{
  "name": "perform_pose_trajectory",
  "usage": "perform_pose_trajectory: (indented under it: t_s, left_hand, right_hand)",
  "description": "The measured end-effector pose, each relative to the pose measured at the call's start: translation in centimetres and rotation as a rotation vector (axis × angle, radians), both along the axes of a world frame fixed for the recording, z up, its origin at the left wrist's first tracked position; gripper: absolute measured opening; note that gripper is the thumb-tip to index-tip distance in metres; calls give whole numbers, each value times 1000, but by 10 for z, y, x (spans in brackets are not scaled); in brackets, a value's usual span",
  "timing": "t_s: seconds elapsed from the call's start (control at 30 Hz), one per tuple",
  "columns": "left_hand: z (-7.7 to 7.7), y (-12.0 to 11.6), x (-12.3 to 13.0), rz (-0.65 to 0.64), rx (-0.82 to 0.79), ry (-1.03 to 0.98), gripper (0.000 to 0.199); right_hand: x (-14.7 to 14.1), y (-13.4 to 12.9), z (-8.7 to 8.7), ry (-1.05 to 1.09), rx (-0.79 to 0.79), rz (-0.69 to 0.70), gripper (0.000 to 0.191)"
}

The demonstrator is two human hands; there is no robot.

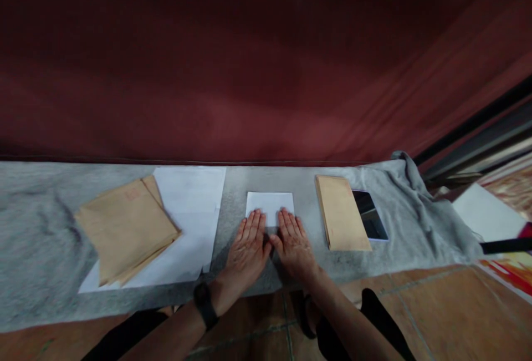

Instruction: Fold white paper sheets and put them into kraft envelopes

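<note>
A small white paper (270, 201), folded or cut to a rectangle, lies on the grey cloth (233, 194) in front of me. My left hand (248, 244) rests flat with its fingertips on the paper's lower left part. On the lower right part lie the fingertips of my right hand (293, 243), also flat. The two thumbs meet or nearly meet below the paper. Neither hand grips anything. Whether the paper has several layers cannot be made out.
Brown envelopes (128, 228) lie fanned on large white sheets (195, 206) at the left. To the right, a stack of brown envelopes (344, 214) partly covers a dark-screened phone or tablet (369, 214). A dark red surface (266, 100) rises behind the cloth.
</note>
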State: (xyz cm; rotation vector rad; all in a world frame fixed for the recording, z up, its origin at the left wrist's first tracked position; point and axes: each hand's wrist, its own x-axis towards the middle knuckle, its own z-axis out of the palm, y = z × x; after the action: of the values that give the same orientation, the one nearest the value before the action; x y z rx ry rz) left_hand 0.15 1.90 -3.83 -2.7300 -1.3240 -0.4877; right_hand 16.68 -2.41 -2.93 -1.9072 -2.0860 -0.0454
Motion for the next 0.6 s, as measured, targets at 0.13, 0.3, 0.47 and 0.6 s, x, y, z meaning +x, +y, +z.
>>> perform_pose_trajectory:
  t_s: [0.13,0.3,0.47,0.6]
  left_hand:
    - [6,-1,-3,53,-28,17,70]
    - [10,0,-7,109,-73,24,78]
    - [13,1,-11,135,-85,33,78]
    - [16,2,-14,163,-77,29,74]
  right_hand:
    - [6,-2,-1,-53,17,-48,63]
    - [11,-4,-1,-97,34,-98,65]
    - [14,-7,-1,-116,32,-140,66]
    - [20,-8,-2,-114,10,-164,66]
